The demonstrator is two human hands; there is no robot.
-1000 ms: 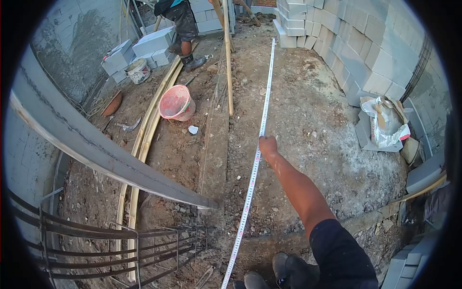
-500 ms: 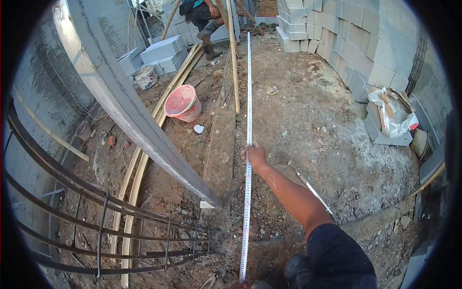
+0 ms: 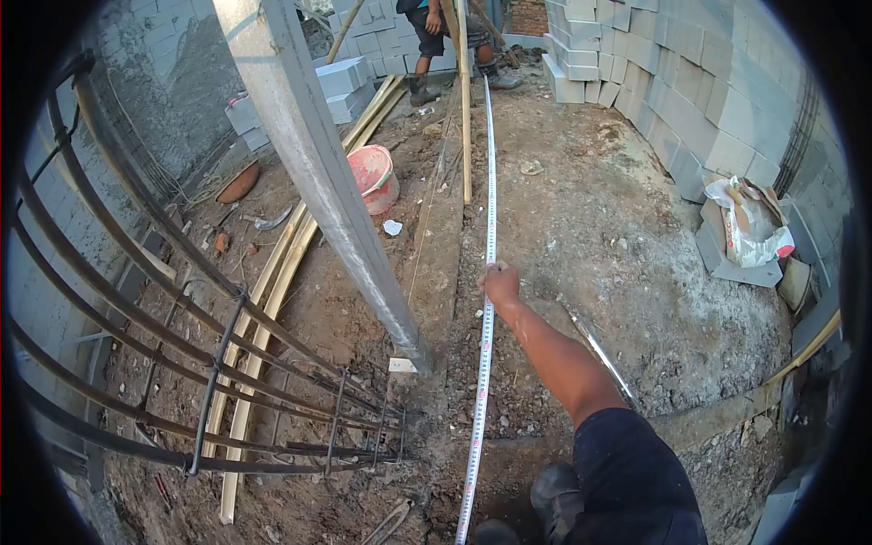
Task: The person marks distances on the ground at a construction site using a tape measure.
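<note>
A long white tape measure point(image 3: 479, 409) lies stretched along the dirt floor, from between my boots to the far end of the site. My right hand point(image 3: 500, 283) reaches out at arm's length and is closed on the tape, holding it down against the ground. My left hand is out of sight. Beside my forearm a thin metal strip point(image 3: 599, 350) lies on the soil.
A grey steel post point(image 3: 327, 200) leans across the left, above a rebar cage point(image 3: 209, 363). A pink bucket point(image 3: 374, 177), timber strips point(image 3: 272, 291) and a wooden pole point(image 3: 465, 100) lie left of the tape. A block wall point(image 3: 690, 100) and cement bag point(image 3: 749, 232) stand right. Another person point(image 3: 436, 36) is at the far end.
My right hand went from just right of the tape onto it and stays gripping it. The view swung, so the post now stands steeper. The far person shifted position.
</note>
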